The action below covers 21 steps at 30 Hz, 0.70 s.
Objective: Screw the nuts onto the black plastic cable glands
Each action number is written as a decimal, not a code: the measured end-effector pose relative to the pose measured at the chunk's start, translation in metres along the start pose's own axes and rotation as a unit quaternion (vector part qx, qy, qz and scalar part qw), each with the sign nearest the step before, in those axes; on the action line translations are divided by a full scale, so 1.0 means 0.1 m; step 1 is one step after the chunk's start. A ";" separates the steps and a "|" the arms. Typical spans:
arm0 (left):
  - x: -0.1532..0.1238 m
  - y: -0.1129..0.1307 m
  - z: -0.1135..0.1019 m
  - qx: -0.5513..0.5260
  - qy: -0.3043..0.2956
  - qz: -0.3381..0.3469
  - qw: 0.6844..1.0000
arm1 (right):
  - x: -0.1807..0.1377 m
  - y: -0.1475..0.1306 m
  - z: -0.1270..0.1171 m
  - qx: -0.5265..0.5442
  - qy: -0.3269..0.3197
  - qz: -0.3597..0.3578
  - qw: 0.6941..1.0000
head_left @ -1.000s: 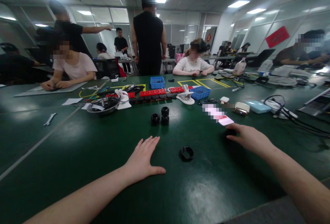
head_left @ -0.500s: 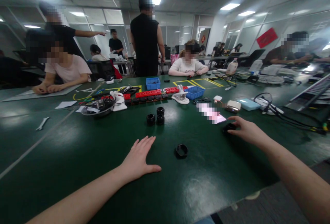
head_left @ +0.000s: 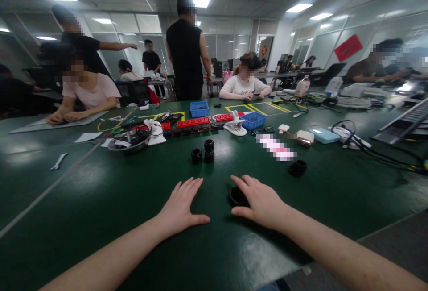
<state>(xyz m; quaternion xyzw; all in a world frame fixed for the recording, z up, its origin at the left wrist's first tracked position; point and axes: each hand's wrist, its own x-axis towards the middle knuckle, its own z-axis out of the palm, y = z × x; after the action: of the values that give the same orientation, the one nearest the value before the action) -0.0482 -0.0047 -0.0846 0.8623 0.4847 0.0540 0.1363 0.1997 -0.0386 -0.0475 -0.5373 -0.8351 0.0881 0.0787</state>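
Observation:
My left hand (head_left: pixel 180 208) lies on the green table with its fingers spread, holding nothing. My right hand (head_left: pixel 257 199) is over a black ring-shaped part (head_left: pixel 236 196), its thumb and fingers apart around it. The hand hides the right side of that part, so any contact is hard to make out. Farther right, a second black ring-shaped part (head_left: pixel 298 168) rests by itself on the table. Ahead of my left hand stand three small ribbed black cylindrical parts (head_left: pixel 209 155) in a close group.
Beyond the parts are a red power strip (head_left: pixel 193 122), a white clip stand (head_left: pixel 235 126), blue baskets (head_left: pixel 254 120) and a metal bowl (head_left: pixel 125 144). A wrench (head_left: pixel 59 161) lies at left, cables (head_left: pixel 384 152) at right. Several people sit or stand around.
My right hand has let go of the right-hand black ring-shaped part and moved left to the one near the middle. My left hand has stayed in place.

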 end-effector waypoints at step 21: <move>-0.01 -0.03 -0.01 -0.007 -0.017 0.020 1.000 | -0.36 1.51 -0.25 0.117 0.419 0.317 0.843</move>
<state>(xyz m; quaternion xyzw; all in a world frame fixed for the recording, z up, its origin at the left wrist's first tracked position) -0.0517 -0.0033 -0.0842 0.8718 0.4643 0.0459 0.1493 0.3537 -0.0080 -0.0596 -0.7455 -0.4901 -0.0282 0.4508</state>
